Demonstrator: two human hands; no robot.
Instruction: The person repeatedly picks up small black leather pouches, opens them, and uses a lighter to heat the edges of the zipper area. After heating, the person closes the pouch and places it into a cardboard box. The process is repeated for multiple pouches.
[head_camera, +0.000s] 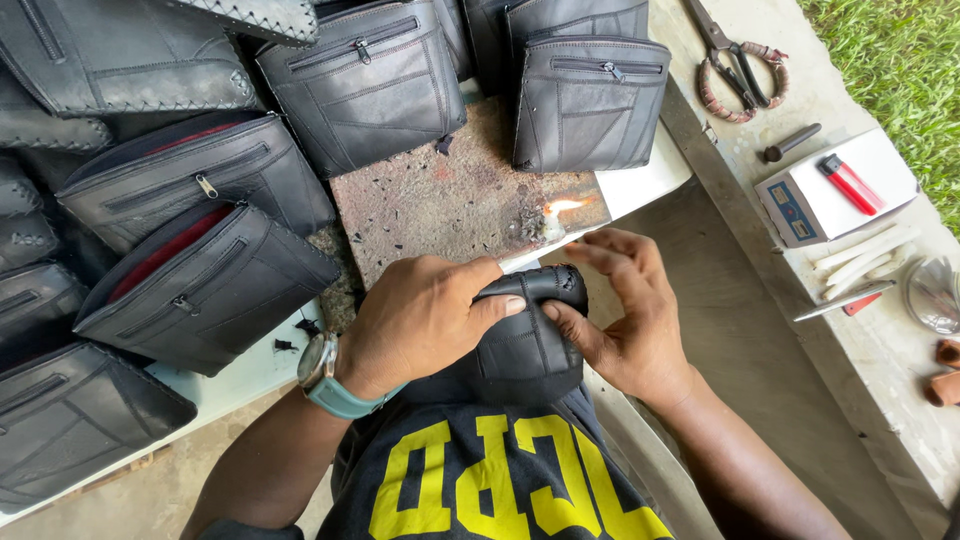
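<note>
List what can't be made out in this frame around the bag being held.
Head view only:
- Black bag: lower part hidden by the left hand and the person's shirt.
- Right hand: palm side turned away, so its grip is unclear.
- Candle flame: its base too small to read.
- Stacked black bags: cut off by the left edge.
- Scissors: tips cut off by the top edge.

Left hand (420, 320) curled palm-down, right hand (625, 315) opposite, thumbs nearly touching, fingers (610, 250) bent.

Black leather pouch (525, 340), red lighter (850, 184)
</note>
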